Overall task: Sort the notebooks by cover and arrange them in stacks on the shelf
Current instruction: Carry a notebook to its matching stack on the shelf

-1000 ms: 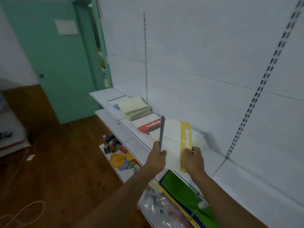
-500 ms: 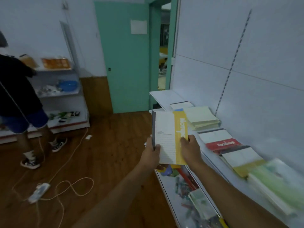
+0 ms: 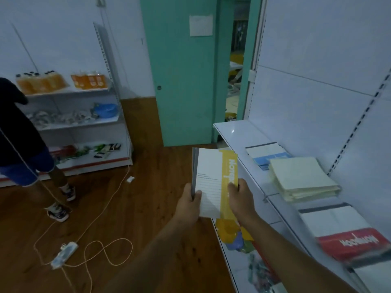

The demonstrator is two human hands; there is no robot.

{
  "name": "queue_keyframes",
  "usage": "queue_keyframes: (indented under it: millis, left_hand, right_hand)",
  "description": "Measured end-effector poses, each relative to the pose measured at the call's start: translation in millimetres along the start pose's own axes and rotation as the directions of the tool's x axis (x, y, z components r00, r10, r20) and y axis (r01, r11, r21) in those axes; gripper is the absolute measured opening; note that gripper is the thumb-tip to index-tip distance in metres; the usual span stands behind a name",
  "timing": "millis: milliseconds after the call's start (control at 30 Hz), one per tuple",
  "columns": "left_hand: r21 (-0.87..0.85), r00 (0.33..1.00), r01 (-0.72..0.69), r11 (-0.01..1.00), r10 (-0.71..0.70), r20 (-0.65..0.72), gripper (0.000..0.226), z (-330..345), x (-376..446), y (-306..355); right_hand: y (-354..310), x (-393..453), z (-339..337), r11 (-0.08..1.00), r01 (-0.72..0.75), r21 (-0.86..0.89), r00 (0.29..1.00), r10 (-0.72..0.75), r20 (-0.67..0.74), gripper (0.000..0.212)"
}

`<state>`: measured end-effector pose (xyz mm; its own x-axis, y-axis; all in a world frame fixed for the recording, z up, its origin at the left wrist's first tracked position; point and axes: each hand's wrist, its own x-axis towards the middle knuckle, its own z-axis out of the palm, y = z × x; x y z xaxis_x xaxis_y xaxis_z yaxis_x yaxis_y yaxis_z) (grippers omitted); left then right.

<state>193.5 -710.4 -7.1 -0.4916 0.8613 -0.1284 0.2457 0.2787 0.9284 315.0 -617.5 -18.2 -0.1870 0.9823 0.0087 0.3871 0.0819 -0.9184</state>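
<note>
Head camera: we hold a yellow-banded notebook (image 3: 215,182) upright off the shelf (image 3: 249,166), our left hand (image 3: 189,205) pinching its grey spine, our right hand (image 3: 241,197) gripping the yellow edge. On the shelf lie blue-cover notebooks (image 3: 267,154), a cream stack (image 3: 300,178) and a red-banded stack (image 3: 349,233), blurred, its far end cut off by the frame.

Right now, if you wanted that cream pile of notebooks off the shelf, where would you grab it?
Probably the cream pile by its near corner, coming from the aisle side: that corner juts toward the shelf front, while the wall backs it and a blue notebook lies beside it.
</note>
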Motion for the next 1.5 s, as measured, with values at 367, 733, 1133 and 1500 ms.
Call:
queue_keyframes:
  millis: [367, 733, 1133, 1500]
  left_hand:
    - [0.045, 0.942, -0.214, 0.976, 0.194, 0.274, 0.014, 112, 129, 66]
    - [-0.03, 0.465, -0.431, 0.902, 0.25, 0.849, 0.02, 316, 119, 104]
    - [-0.062, 0.086, -0.702, 0.71, 0.17, 0.982, 0.053, 403, 48, 57]
    - [0.114, 0.144, -0.901, 0.419, 0.041, 0.989, 0.051, 427, 23, 51]
  right_hand:
    - [28, 126, -80, 0.991, -0.106, 0.086, 0.944, 0.128, -0.305, 0.014]
    - [129, 70, -224, 0.896, -0.402, 0.186, 0.472, 0.377, -0.797, 0.011]
    - [191, -26, -256, 0.722, -0.65, 0.238, 0.139, 0.42, -0.897, 0.066]
    - [219, -24, -238, 0.246, -0.947, -0.207, 0.302, 0.462, -0.834, 0.054]
